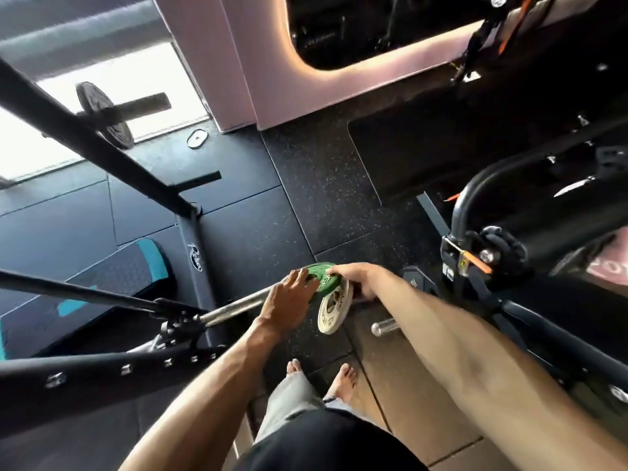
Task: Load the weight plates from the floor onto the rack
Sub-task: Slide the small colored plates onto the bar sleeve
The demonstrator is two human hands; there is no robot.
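Just below the middle of the frame, the person holds a small green weight plate between both hands, above the speckled rubber floor. The left hand lies with its fingers spread and fairly straight across the plate's near face, pressing on it and not wrapped round it. The right hand has its fingers curled over the far rim, gripping it. A white weight plate sits tilted just beneath the green one and touches it. The right hand's lower fingers are close behind it, but whether they hold it too cannot be told. A chrome bar runs up from the lower left and ends under the left hand, so it is unclear whether either plate is threaded onto it. A short chrome peg juts out just right of the white plate. In the upper left, a black plate hangs on a dark rack post — well apart from the hands. Two bare feet stand at the lower centre.
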